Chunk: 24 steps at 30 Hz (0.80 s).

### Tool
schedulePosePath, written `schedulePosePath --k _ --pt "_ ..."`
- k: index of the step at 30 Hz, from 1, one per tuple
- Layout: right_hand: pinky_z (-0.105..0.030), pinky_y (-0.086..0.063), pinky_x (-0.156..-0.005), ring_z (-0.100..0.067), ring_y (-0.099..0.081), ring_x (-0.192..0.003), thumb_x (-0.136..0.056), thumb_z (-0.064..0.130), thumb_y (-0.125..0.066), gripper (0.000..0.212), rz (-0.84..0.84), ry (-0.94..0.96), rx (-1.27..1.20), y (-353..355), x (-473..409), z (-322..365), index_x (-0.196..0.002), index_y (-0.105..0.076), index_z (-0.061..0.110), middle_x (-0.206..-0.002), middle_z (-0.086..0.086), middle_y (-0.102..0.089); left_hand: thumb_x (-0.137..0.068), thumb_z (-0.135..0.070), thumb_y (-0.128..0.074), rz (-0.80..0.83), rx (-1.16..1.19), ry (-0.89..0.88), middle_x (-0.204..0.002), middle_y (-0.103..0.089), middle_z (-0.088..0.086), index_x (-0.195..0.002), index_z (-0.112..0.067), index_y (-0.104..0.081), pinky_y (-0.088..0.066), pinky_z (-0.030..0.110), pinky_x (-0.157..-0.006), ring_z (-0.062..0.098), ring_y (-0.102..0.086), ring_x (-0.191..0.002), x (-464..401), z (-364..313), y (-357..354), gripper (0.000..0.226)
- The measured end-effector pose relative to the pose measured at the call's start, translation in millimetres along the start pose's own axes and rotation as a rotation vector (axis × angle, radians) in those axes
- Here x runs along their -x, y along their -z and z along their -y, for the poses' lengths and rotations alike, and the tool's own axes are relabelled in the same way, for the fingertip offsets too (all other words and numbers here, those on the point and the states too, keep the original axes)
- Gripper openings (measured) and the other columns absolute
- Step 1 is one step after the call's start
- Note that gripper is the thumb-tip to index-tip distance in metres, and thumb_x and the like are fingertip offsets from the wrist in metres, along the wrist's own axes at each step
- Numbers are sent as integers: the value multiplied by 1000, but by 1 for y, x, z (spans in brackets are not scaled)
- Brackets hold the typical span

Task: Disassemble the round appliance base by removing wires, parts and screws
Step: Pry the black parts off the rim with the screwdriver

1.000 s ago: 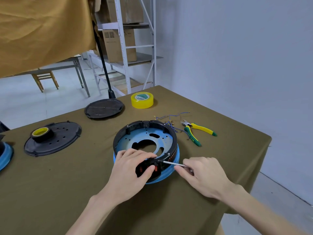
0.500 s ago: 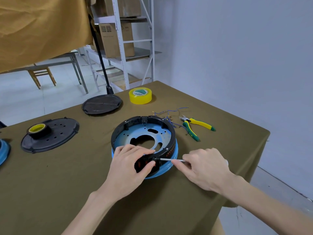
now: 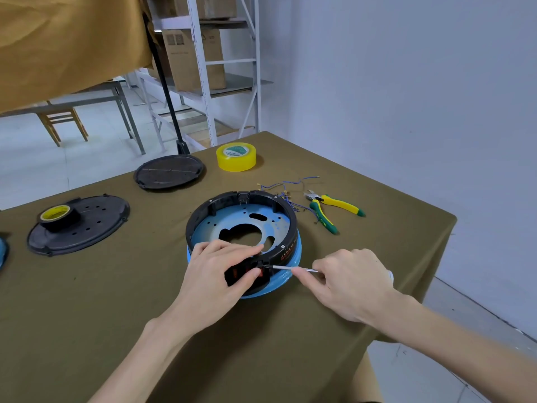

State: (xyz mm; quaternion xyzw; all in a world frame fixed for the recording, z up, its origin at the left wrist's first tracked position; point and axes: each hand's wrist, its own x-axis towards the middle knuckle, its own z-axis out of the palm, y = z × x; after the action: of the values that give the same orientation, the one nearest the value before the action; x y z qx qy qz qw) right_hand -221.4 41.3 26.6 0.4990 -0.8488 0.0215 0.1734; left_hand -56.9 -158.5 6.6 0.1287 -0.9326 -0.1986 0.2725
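Observation:
The round appliance base (image 3: pixel 232 216), a black ring over a blue shell with a blue metal plate inside, sits mid-table. My left hand (image 3: pixel 216 271) grips its near rim, fingers over the top and thumb against the black switch panel (image 3: pixel 242 274). My right hand (image 3: pixel 348 282) holds a thin screwdriver (image 3: pixel 286 268) whose tip meets the panel's right edge. Loose blue wires (image 3: pixel 286 187) lie behind the base.
Yellow-green cutters (image 3: pixel 331 209) lie right of the base. A yellow tape roll (image 3: pixel 236 157) and a black disc (image 3: pixel 168 171) sit at the back. A black cover (image 3: pixel 96 225) carrying a small tape roll (image 3: pixel 55 213) lies left. The table edge is near my right wrist.
The view has shifted slightly. My right hand has kept the screwdriver tip at the switch panel, with its angle flattening a little. My left hand stays on the rim.

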Motion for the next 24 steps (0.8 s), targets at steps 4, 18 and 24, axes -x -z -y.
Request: schedulePosePath --k 4,18,24 --pt "-30 -22 -45 -18 -38 -42 -90 73 7 82 19 -4 25 4 3 5 -54 -42 18 -47 4 -41 -92 -34 -77 8 -3 -3 -115 -67 -33 -130 -39 -71 -26 18 -101 -8 -51 -110 -1 0 0 39" --pt "-30 -28 -45 -15 -35 -43 -104 52 -17 49 42 263 72 21 -22 7 -77 -44 22 -55 4 -40 -94 -47 -61 8 -8 -33 -118 -69 -29 -127 -36 -74 -35 36 -95 2 -61 -103 -1 0 -3 38" --pt "-24 -16 -44 -15 -25 -37 -101 52 -17 62 28 374 211 33 -40 3 -62 -54 21 -47 5 -31 -95 -46 -62 15 -23 -39 -119 -70 -28 -127 -37 -74 -32 34 -95 1 -62 -103 -3 2 -3 35"
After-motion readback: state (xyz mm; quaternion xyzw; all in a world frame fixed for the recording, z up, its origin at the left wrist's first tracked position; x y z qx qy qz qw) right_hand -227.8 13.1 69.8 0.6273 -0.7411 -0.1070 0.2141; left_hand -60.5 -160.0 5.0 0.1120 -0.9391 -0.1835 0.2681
